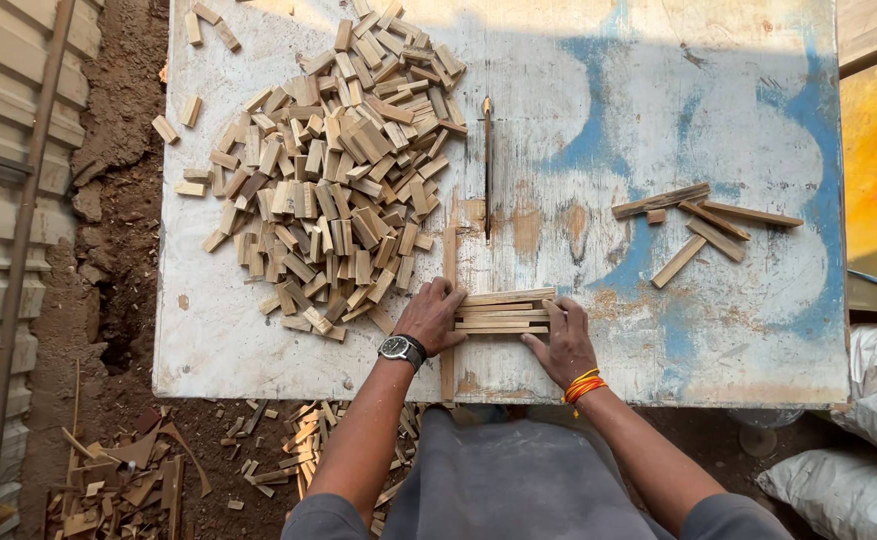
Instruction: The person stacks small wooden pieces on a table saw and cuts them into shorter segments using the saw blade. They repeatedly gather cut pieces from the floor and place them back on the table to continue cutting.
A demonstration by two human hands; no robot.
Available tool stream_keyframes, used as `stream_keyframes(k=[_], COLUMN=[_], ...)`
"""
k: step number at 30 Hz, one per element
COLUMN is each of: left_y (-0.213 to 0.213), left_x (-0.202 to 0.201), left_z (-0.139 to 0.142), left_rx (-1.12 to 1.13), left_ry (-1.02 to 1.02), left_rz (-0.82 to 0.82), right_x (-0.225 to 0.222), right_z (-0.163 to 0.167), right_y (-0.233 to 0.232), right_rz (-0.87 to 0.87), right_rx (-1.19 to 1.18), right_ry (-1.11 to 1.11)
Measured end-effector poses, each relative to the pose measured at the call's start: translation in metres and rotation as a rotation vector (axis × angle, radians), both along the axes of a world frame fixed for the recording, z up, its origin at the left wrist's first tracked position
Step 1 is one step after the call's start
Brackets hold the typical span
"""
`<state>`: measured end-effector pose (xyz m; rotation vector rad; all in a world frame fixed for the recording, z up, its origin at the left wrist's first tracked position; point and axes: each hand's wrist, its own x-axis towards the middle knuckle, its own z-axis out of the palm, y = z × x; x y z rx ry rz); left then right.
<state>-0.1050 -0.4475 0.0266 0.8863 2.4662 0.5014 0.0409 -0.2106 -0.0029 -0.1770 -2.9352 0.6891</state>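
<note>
Left hand [432,316]: your watch-bearing hand is closed against the left end of the bundle of wooden strips [505,311], fingers curled over it.
Right hand [562,341]: your fingers clamp the bundle's right end, thumb at the near side.
Bundle: lies flat near the front edge of the saw table [659,120], crossing the fence strip [450,290].
Saw blade [487,165]: stands in its slot, beyond the bundle.
Heap of cut blocks [329,170]: left of the blade.
Loose strips [704,222]: well apart, right.
</note>
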Motion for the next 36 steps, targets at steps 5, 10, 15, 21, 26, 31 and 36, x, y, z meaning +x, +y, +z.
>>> stream_keyframes(k=[5, 10, 15, 21, 26, 31, 36], left_y=[0.000, -0.001, 0.001, 0.001, 0.001, 0.000, 0.000], left_x=[-0.001, 0.000, -0.001, 0.000, 0.000, 0.000, 0.000], left_z=[0.002, 0.002, 0.001, 0.000, 0.000, 0.001, -0.003], left_rx=[-0.018, -0.016, -0.049, -0.049, -0.020, -0.017, -0.009], left_ry=[-0.014, -0.010, -0.028, -0.024, -0.023, -0.013, -0.018], left_rz=[-0.009, -0.023, -0.017, -0.012, -0.005, -0.001, -0.005], right_x=[0.008, 0.008, 0.008, 0.009, 0.013, 0.012, 0.013], right_z=[0.005, 0.001, -0.001, -0.003, -0.006, -0.011, -0.010], right_y=[-0.024, -0.034, -0.028, -0.034, -0.032, -0.029, -0.014], right_rz=[-0.128, -0.180, -0.119, -0.289, -0.187, -0.188, -0.098], right_rx=[0.096, 0.037, 0.034, -0.192, -0.203, -0.213, -0.226], right_ry=[0.071, 0.055, 0.079, 0.073, 0.062, 0.022, 0.058])
